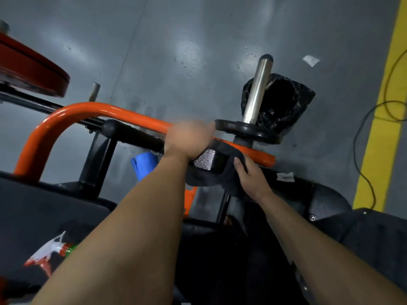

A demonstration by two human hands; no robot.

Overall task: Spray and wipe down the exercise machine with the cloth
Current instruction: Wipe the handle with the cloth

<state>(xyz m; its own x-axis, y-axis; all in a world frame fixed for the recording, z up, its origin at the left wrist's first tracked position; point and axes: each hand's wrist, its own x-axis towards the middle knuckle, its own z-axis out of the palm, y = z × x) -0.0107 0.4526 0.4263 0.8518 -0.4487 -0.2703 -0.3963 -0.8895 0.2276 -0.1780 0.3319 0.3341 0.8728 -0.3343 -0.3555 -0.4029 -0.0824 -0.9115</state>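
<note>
Two bare forearms [136,216], left grip [189,137] and right grip [248,176] bare.

A gym: the weights area of a training hall.

An orange tubular steel frame [72,111] on black uprights carries a black round weight plate [248,130] threaded onto a polished chrome loading peg [257,89]. A black padded vinyl seat [44,205] fills the lower left. At the upper left edge a blurred red disc [33,71] is probably another weight plate on a neighbouring bar. The smooth grey painted floor [176,40] has a broad yellow painted stripe [383,128] along the right side. A black plastic bin bag [284,102] stands open on the floor behind the peg.
</note>
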